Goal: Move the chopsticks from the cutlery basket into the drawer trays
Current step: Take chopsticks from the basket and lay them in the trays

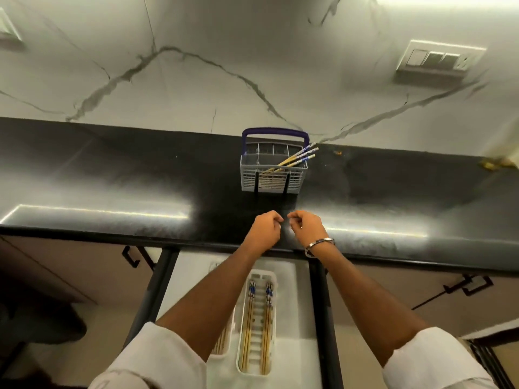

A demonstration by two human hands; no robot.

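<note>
1. Chopsticks (295, 159) lean in the grey plastic basket (273, 179), blue ends pointing up and right.
2. More sticks (266, 327) lie straight in the white tray (242, 327), blue ends toward the counter (112, 175).
3. Left hand (265, 229) and right hand (308, 227) are curled, holding nothing.

Left hand (265, 228) and right hand (307, 227) hover close together, fingers curled, forearms outstretched.

Black countertop (112, 169) backed by white marble wall (224, 37) with grey veins. Switch plate (441, 58) mounted upper right. Black cabinet handles (137, 255) fitted under the counter edge. Strip-light glare reflected on the counter.
</note>
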